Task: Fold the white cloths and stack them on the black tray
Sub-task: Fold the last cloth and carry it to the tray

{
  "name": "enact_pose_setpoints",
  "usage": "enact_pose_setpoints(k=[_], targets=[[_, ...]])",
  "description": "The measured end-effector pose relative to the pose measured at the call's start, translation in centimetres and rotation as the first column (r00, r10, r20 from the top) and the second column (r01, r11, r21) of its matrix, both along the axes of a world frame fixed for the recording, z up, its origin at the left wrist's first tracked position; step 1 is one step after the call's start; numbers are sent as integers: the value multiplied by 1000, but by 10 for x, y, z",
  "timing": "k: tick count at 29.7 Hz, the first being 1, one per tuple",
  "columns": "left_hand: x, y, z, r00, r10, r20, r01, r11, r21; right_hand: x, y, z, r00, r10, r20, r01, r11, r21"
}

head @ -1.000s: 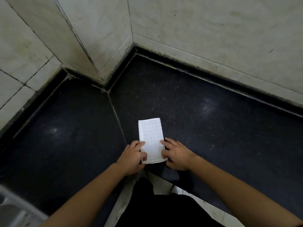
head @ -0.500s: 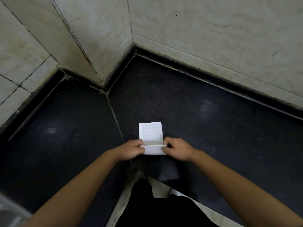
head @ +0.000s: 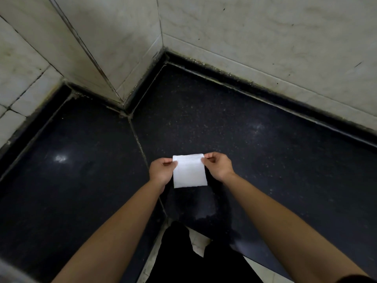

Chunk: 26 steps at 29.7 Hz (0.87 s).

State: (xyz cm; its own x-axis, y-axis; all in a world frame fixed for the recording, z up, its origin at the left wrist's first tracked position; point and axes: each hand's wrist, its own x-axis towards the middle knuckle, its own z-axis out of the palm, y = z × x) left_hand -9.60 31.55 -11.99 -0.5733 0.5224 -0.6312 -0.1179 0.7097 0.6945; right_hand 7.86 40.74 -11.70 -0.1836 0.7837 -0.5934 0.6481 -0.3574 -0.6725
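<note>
A small white cloth [head: 189, 171], folded into a near square, lies on the dark speckled counter [head: 255, 152] in front of me. My left hand [head: 161, 170] pinches its far left corner. My right hand [head: 218, 165] pinches its far right corner. Both hands hold the folded-over edge at the cloth's far side. No black tray shows in this view.
Pale marble walls [head: 244, 37] rise behind the counter and meet in a corner at the back. A seam [head: 140, 148] runs across the counter toward me. A pale grey edge [head: 12, 270] shows at the bottom left. My dark clothing [head: 193, 260] fills the bottom middle.
Both hands lifted the cloth's near edge and carried it away from me over the far edge. The long strip is now folded in half into a near square.
</note>
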Motion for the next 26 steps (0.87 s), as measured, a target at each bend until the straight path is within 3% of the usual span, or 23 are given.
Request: enact_pose_setpoints(k=[7, 9, 11, 12, 14, 16, 18, 19, 26], targets=[[4, 5, -4, 984, -59, -166, 47, 996, -76, -4, -2, 0, 998, 8, 62, -11, 999, 49], [4, -7, -3, 908, -204, -366, 194, 979, -64, -2, -7, 1, 997, 56, 61, -63, 991, 120], [2, -23, -5, 631, -383, -674, 466, 883, -66, 7, -16, 0, 959, 239, 155, -279, 895, 348], [-1, -29, -7, 438, -448, -779, 607, 787, -112, 13, -20, -3, 911, 338, 234, -411, 769, 489], [-9, -38, -15, 121, -574, -810, 791, 549, -271, 26, -26, -10, 779, 480, 404, -615, 458, 641], [-15, -43, -20, -33, -709, -705, 834, 369, -411, 32, -31, -18, 588, 598, 546, -796, 308, 520], [-19, -44, -21, -83, -791, -606, 823, 288, -489, 34, -33, -23, 424, 669, 610, -904, 274, 328], [-19, -44, -22, -87, -811, -578, 819, 273, -506, 33, -32, -25, 386, 685, 618, -923, 278, 268], [-14, -47, -26, -53, -824, -564, 810, 294, -507, 28, -28, -18, 350, 726, 592, -934, 314, 167]])
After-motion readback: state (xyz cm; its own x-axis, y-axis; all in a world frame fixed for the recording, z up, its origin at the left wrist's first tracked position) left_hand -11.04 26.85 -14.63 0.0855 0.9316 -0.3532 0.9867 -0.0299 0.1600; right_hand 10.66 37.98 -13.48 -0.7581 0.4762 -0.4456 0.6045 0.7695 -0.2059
